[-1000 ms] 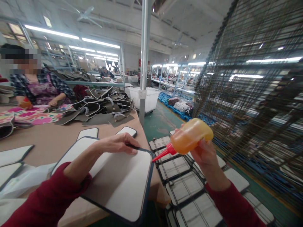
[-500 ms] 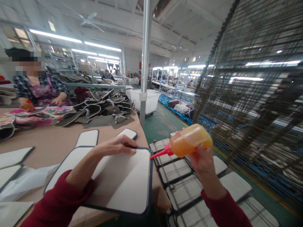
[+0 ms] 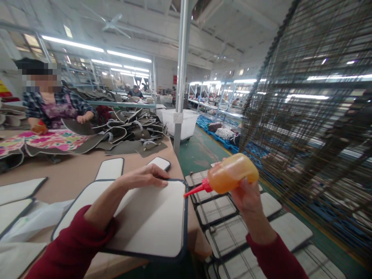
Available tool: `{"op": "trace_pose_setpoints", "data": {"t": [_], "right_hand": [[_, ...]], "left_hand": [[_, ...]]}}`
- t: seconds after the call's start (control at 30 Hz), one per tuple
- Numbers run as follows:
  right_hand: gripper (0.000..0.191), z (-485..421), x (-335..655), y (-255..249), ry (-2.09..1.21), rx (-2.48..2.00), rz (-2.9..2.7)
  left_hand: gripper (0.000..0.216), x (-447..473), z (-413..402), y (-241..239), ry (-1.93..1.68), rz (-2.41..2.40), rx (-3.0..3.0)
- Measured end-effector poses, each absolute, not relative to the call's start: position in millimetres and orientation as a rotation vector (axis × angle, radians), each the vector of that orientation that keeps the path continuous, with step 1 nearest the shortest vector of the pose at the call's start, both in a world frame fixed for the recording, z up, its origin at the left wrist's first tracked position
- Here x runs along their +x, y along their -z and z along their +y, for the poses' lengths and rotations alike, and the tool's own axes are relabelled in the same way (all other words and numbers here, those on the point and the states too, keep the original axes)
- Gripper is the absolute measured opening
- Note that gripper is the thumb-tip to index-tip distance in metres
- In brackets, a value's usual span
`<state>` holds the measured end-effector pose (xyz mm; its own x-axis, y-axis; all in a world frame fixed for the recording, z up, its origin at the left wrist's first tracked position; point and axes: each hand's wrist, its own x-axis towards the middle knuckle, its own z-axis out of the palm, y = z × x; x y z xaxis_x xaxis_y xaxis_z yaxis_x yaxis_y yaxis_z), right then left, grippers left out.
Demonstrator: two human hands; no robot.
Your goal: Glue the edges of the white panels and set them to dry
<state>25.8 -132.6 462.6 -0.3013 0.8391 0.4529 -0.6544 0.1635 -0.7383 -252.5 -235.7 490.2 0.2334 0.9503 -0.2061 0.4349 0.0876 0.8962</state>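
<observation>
My left hand (image 3: 145,177) lies on a large white panel with a dark bound edge (image 3: 151,223), fingers curled and pressing near its far corner; the panel overhangs the table's edge. My right hand (image 3: 247,195) grips an orange squeeze bottle (image 3: 232,173) tilted leftward. The bottle's red nozzle (image 3: 195,189) points at the panel's right edge, just touching or nearly touching it.
More white panels (image 3: 112,168) lie on the brown table (image 3: 72,168). A wire rack (image 3: 229,228) below right carries several panels. A person in a plaid shirt (image 3: 52,106) works at the far left by a heap of dark pieces (image 3: 130,130). A tall wire rack (image 3: 314,108) fills the right.
The view has shifted slightly. The bottle's nozzle has moved a little up along the panel's right edge; my left hand stays pressed on the panel.
</observation>
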Motion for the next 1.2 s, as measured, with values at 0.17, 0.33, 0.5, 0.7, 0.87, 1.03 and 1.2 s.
{"op": "trace_pose_setpoints", "data": {"t": [0.17,0.33,0.5,0.7,0.87,1.03,1.2], "right_hand": [[0.067,-135,22,-460,-1.496,-0.228,-1.151],[0.063,-134,20,-454,-1.473,-0.220,-1.163],[0.052,-133,20,-450,-1.495,-0.209,-1.136],[0.052,-134,22,-448,-1.521,-0.193,-1.161],[0.055,-135,22,-447,-1.543,-0.183,-1.183],[0.056,-135,22,-445,-1.548,-0.169,-1.195],[0.056,-136,24,-442,-1.551,-0.168,-1.207]], "left_hand": [[0.030,-256,-237,-489,-0.692,1.369,1.405],[0.023,-259,-236,-485,-0.762,1.351,1.312],[0.026,-268,-232,-477,-0.769,1.321,1.316],[0.023,-273,-232,-473,-0.824,1.364,1.266],[0.024,-277,-231,-468,-0.854,1.364,1.209],[0.022,-282,-230,-463,-0.886,1.379,1.185],[0.026,-286,-231,-461,-0.874,1.348,1.211]]}}
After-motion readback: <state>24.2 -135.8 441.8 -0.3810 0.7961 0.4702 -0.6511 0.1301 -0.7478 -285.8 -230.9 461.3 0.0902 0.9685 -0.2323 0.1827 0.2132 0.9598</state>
